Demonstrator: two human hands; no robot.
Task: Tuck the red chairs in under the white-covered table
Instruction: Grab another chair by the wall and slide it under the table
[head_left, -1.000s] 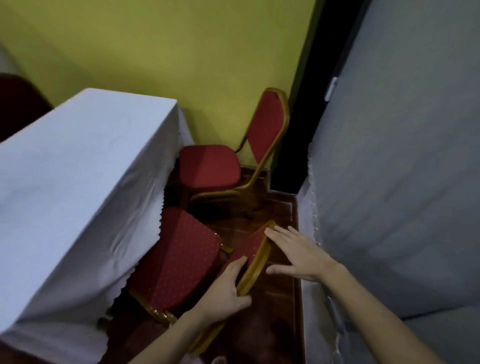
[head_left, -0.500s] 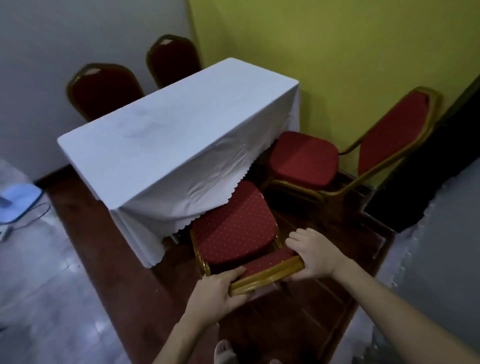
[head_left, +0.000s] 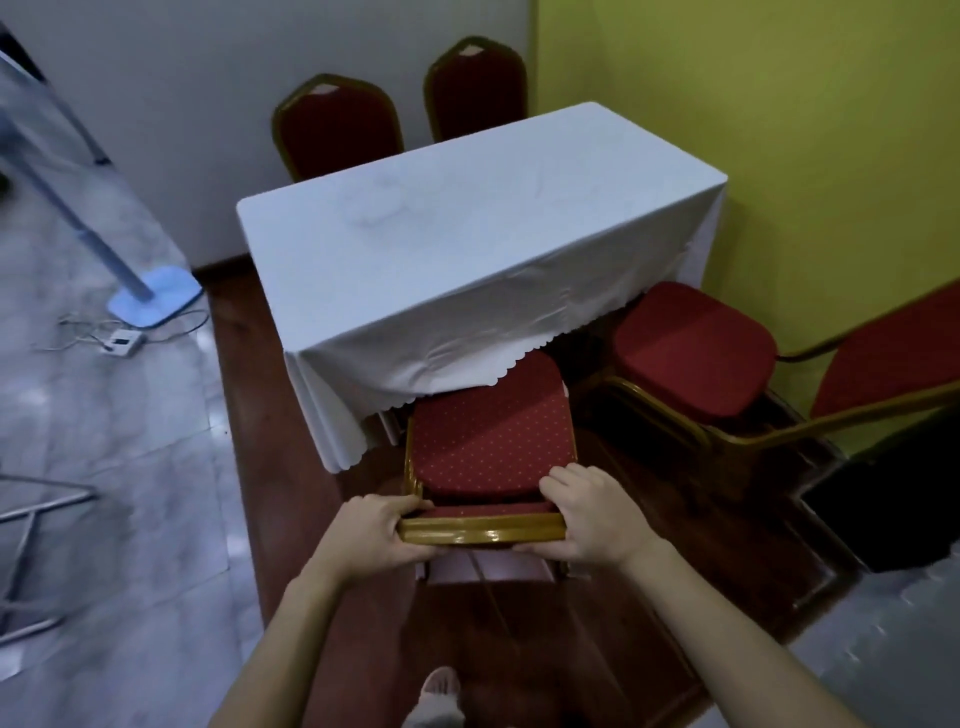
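Observation:
A red dotted chair (head_left: 488, 447) with a gold frame stands before me, its seat front just under the scalloped hem of the white-covered table (head_left: 467, 249). My left hand (head_left: 371, 535) grips the left end of the gold backrest top, my right hand (head_left: 592, 519) grips the right end. A second red chair (head_left: 691, 348) stands at the table's right end, angled, its seat mostly out from under the cloth. Two more red chairs (head_left: 337, 124) stand behind the table against the grey wall.
A yellow wall (head_left: 779, 104) closes the right side. A light pole on a blue base (head_left: 150, 293) with cables and a small box stands on the grey floor at left. A metal frame (head_left: 31, 519) is at the left edge. My foot (head_left: 436, 691) shows below.
My view has swung left, so the whole table and the far chairs now show. Both hands stay on the backrest top, and the chair now stands square to the table.

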